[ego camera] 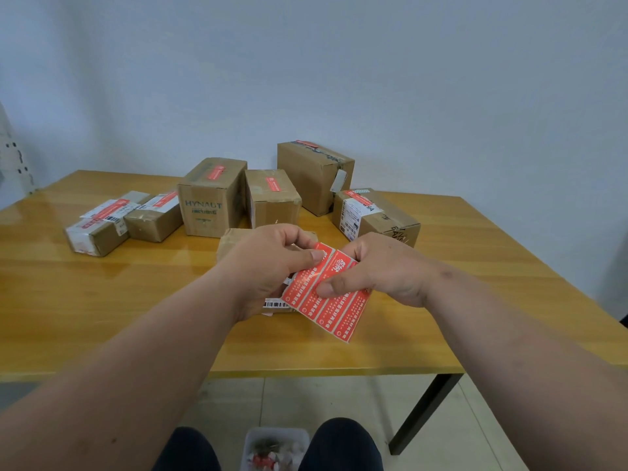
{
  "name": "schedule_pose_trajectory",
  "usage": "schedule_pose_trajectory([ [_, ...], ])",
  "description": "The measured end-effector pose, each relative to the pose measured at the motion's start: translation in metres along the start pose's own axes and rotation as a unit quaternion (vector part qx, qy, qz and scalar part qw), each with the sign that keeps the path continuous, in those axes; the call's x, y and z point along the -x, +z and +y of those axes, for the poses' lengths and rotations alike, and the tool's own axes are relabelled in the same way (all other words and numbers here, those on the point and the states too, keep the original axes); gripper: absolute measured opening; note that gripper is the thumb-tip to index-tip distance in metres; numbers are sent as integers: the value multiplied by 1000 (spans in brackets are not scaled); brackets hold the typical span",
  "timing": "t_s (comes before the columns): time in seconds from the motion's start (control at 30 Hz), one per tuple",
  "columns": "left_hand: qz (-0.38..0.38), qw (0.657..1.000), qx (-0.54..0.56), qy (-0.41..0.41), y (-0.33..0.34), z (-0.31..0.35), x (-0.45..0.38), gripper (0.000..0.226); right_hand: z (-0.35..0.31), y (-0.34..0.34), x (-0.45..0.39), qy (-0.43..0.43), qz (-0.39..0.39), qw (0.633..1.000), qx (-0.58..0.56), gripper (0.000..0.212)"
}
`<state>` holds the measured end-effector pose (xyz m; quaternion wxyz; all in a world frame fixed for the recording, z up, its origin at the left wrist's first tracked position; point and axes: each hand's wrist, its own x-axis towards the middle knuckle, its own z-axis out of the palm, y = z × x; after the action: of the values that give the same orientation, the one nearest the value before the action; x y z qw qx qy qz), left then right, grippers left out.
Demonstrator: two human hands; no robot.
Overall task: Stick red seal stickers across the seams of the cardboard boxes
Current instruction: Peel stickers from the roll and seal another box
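A sheet of red seal stickers [334, 302] is held over the middle of the wooden table [102, 300]. My left hand [268, 263] pinches its upper left edge with thumb on top. My right hand [377, 270] grips its right side, thumb pressed on the red face. Under my hands lies a small cardboard box [231, 241], mostly hidden, with a barcode label showing. Behind it stand several cardboard boxes that carry red stickers across their tops: a HYNAUT box [210, 198], a middle box [272, 198], a tall box [314, 175].
Two low boxes [102, 222] lie at the back left and a labelled box [373, 215] at the right. A white bin [275, 448] with scraps stands on the floor between my knees. A black table leg [424, 413] is at the front right. A pale wall is behind.
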<state>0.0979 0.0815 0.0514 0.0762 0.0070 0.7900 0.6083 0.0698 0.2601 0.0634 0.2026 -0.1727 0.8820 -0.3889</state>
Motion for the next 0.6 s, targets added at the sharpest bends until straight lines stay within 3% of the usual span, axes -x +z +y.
schedule_pose_trajectory([
  [0.27,-43,999,-9,8,-3,5,1,18,1,1,-3,9,31,999,18,20],
  [0.6,-12,1000,22,-3,-1,-2,-1,21,0,2,0,3,47,998,41,19],
])
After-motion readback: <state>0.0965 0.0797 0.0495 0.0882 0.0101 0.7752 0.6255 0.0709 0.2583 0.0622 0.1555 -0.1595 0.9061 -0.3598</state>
